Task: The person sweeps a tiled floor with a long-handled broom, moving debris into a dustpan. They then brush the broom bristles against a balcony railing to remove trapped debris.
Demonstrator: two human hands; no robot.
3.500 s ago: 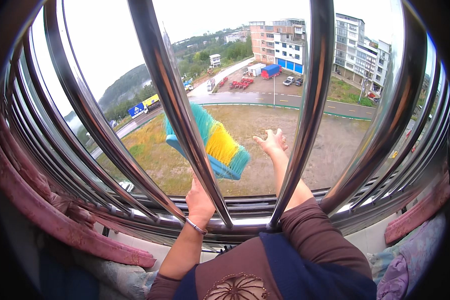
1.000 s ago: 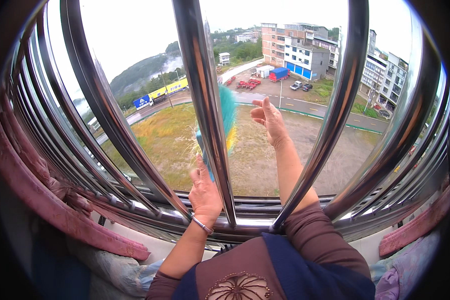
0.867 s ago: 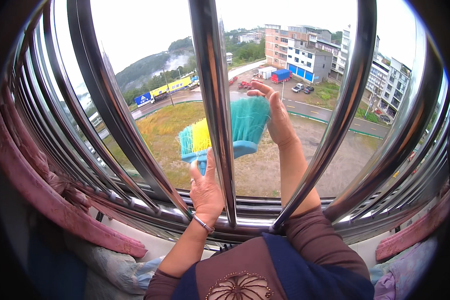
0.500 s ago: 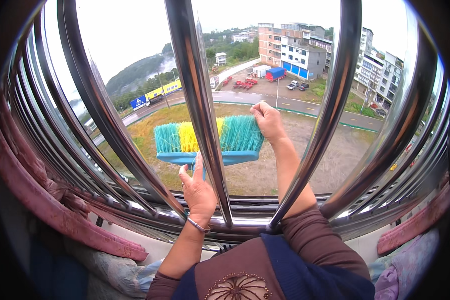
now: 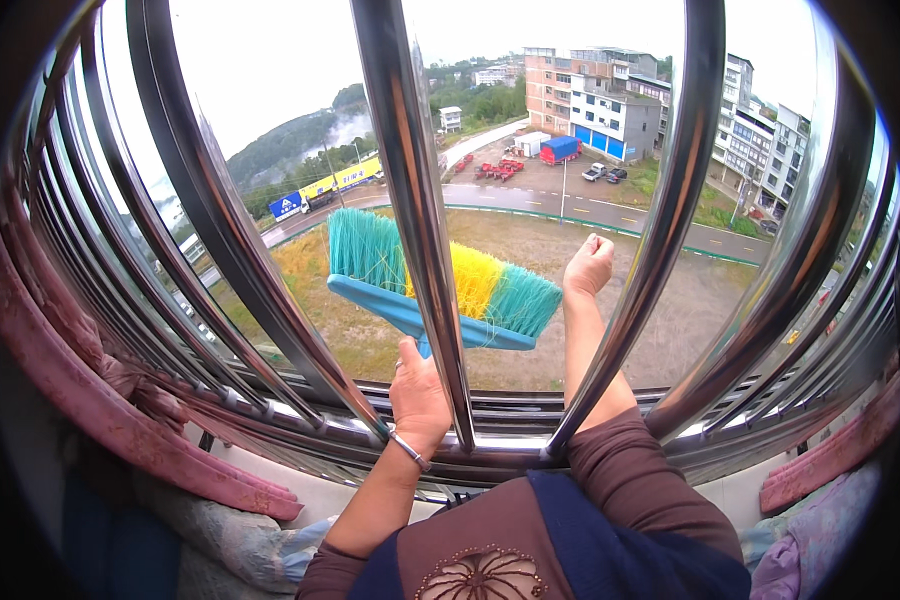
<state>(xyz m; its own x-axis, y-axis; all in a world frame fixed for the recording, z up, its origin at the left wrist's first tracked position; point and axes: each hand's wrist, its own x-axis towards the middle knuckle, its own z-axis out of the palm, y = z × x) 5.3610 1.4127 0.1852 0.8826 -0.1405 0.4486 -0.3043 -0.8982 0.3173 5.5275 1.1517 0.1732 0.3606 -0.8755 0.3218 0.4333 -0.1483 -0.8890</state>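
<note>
Outside the metal window bars, a broom head (image 5: 400, 312) with a blue base and teal and yellow bristles points bristles-up, tilted down to the right. One bar crosses in front of it. My left hand (image 5: 419, 398) reaches out through the bars and grips the broom just below the base, where its neck shows. A bracelet circles that wrist. My right hand (image 5: 589, 266) is also outside, through the gap to the right, raised beside the right end of the bristles and apart from them. Its fingers are pinched together; whatever is between them is too small to make out.
Shiny metal bars (image 5: 427, 200) stand close on every side, rising from a metal rail (image 5: 500, 440). Pink curtains (image 5: 160, 445) hang at the left and right. Far below lie a grassy lot, a road (image 5: 610, 215), vehicles and buildings.
The broom head has turned, its left end rising and its right end dropping. My right hand has moved right, off the bristles' right end. My left hand has shifted slightly right.
</note>
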